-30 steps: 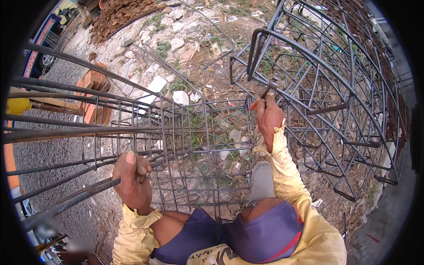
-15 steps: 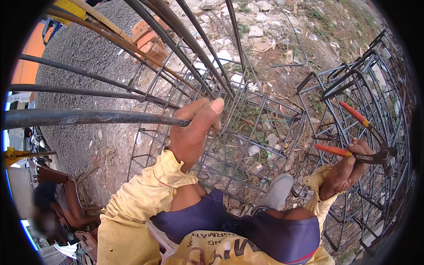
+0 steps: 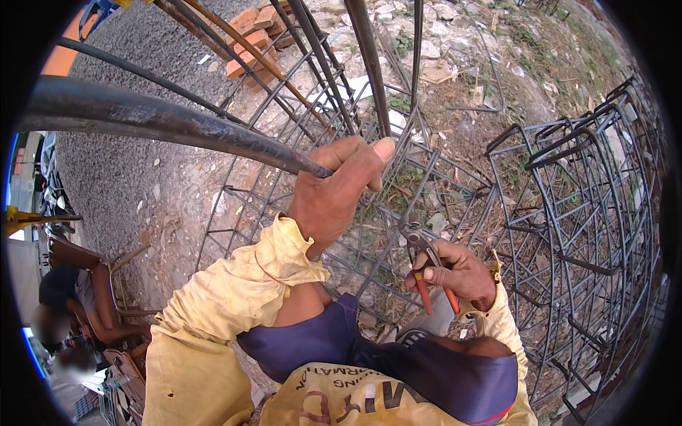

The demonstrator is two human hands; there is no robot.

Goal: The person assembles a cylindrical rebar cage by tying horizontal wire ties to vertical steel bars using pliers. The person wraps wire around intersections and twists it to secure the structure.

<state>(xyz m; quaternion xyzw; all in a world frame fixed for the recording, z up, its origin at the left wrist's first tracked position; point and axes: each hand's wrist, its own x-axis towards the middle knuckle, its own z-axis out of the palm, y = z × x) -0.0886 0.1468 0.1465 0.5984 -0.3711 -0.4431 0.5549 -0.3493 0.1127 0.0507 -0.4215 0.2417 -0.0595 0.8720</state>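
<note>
My left hand point(image 3: 334, 195) is closed around a dark steel bar point(image 3: 192, 131) that runs in from the upper left. The thumb points away, toward upright bars point(image 3: 371, 64) just beyond it. Under this hand lies a cage of thin tied bars point(image 3: 236, 192). To the right and nearer, my right hand point(image 3: 458, 273) grips a pair of pincers point(image 3: 430, 254) with orange handles. Their jaws point away, over the cage, and the handles hang toward my shoe. Whether the jaws touch any bar or wire, I cannot tell.
Several more rebar cages point(image 3: 588, 264) are stacked at the right. Orange bricks point(image 3: 249, 42) and a grey gravel heap point(image 3: 114, 170) lie at the far left. Rubble covers the ground behind. A person point(image 3: 106, 305) sits at the lower left.
My right hand has swung left with the pincers, from the stacked cages to beside my left hand; the spread handles have come closer together. My left hand and its bar have shifted slightly right.
</note>
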